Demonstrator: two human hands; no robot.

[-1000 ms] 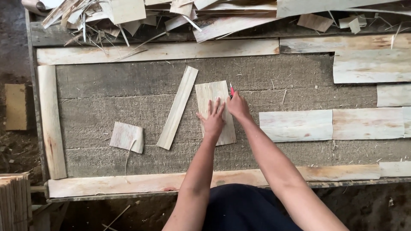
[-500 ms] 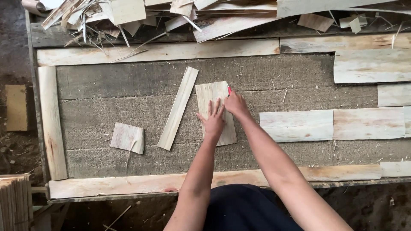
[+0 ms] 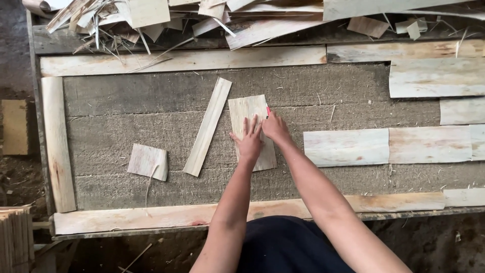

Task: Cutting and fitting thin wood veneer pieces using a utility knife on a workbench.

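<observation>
A pale wood sheet (image 3: 248, 117) lies flat near the middle of the grey mat (image 3: 126, 116), its long side running from 12 to 6 o'clock with a slight tilt. The left hand (image 3: 249, 141) presses on it palm down with fingers spread, grasping nothing. The right hand (image 3: 275, 127) rests at the sheet's 3 o'clock edge, closed around a small red tool (image 3: 268, 109) whose tip pokes out at the sheet's edge; what kind of tool it is cannot be told.

Just beside the sheet at 9 o'clock lies a narrow strip (image 3: 208, 126), slanting from 1 toward 7 o'clock, apart from the sheet. Farther toward 8 o'clock sits a small square piece (image 3: 146, 161) with a curled corner. At 3 o'clock, well apart from the hands, two wide sheets (image 3: 346, 146) lie end to end.

Long boards (image 3: 182, 59) edge the mat like a shallow tray, along 12, 9 and 6 o'clock. Beyond the 12 o'clock board is a heap of scraps (image 3: 151, 20) and splinters.
</observation>
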